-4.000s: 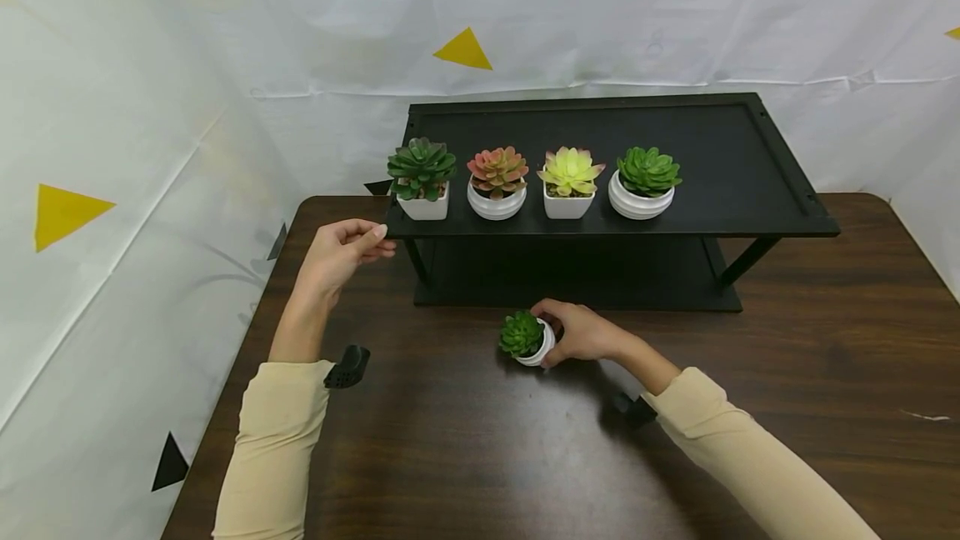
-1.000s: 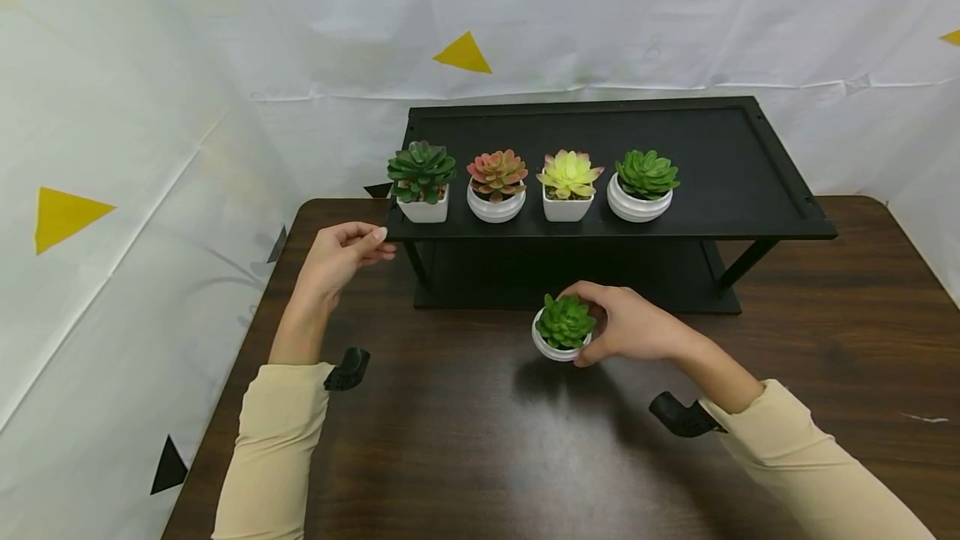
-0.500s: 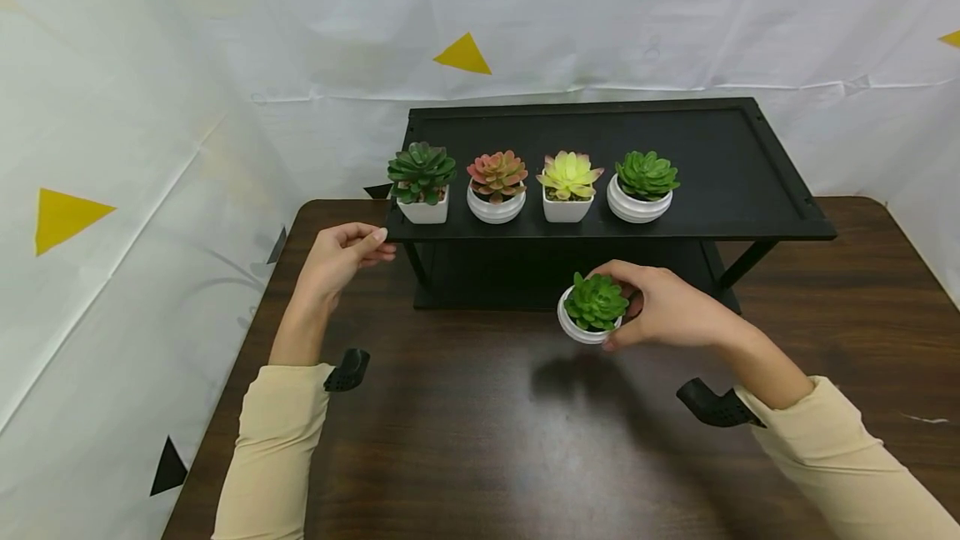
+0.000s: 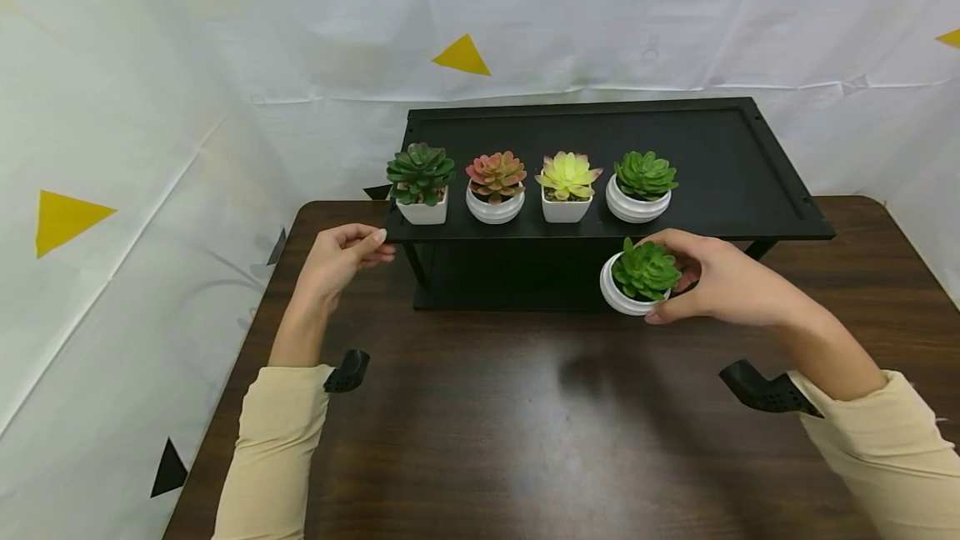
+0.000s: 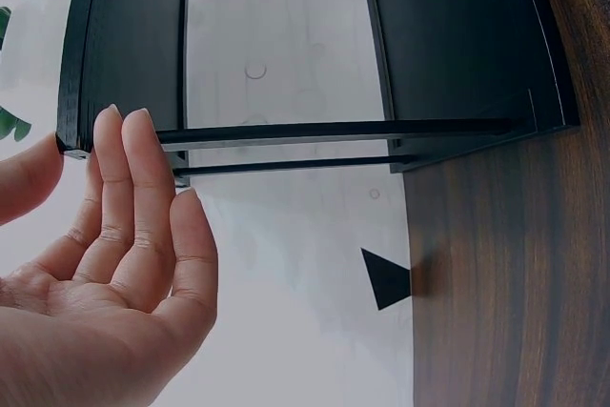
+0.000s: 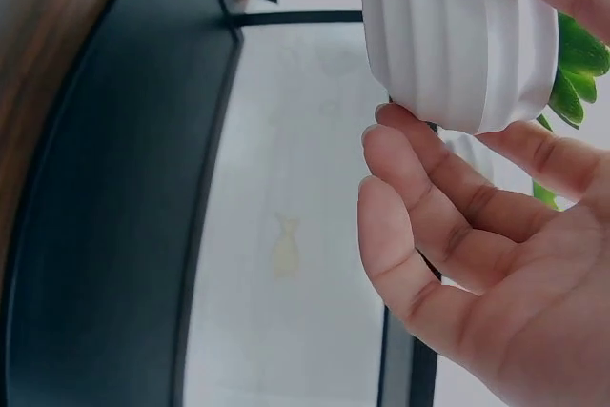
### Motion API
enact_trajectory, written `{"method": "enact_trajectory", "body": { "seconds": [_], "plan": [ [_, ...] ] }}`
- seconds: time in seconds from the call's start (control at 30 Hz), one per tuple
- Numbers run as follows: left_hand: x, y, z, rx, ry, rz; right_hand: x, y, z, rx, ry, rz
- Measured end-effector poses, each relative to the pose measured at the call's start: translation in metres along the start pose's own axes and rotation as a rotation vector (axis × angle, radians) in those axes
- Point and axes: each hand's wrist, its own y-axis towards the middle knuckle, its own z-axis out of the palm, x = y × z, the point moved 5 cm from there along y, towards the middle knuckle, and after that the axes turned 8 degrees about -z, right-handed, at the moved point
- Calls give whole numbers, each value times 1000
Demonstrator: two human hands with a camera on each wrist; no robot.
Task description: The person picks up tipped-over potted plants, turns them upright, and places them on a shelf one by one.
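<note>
In the head view my right hand (image 4: 723,280) grips a green succulent in a round white pot (image 4: 633,300), held up off the table before the shelf's front edge. The right wrist view shows the ribbed white pot (image 6: 448,40) between thumb and fingers. My left hand (image 4: 337,263) pinches the front left corner of the black two-tier shelf (image 4: 712,152); in the left wrist view the thumb lies on one side of the board and the fingers on the other. Along the top tier's front stand a dark green succulent (image 4: 421,177), a reddish one (image 4: 496,182), a yellow one (image 4: 567,182) and another green one (image 4: 642,182).
A dark brown wooden table (image 4: 480,440) carries the shelf. White sheeting (image 4: 600,15) with yellow and black triangles hangs behind and to the left. Bare board lies right of the potted row on the top tier.
My right hand has lifted the green potted succulent from the table and carried it rightward and up toward the shelf's front edge. The left hand has stayed at the shelf corner.
</note>
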Motion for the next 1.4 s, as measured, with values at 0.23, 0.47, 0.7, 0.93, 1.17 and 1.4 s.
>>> {"method": "enact_trajectory", "body": {
  "seconds": [0.23,0.47,0.7,0.93,1.17,1.4],
  "plan": [
    [0,-1,0,-2,4,-8,-6,-9,-22,-42,9,56],
    [0,0,0,-1,14,-5,-13,-16,-43,-74,-54,132],
    [-1,-1,0,-3,17,-7,-21,-19,-59,-94,-106,208],
    [0,-1,1,-8,19,-9,-30,-19,-72,-95,-151,249],
    [0,-1,1,-5,18,-2,-39,-14,-82,-81,-185,292],
    [0,-1,0,-4,19,-5,-46,-7,-89,-54,-168,314]
  ]
}}
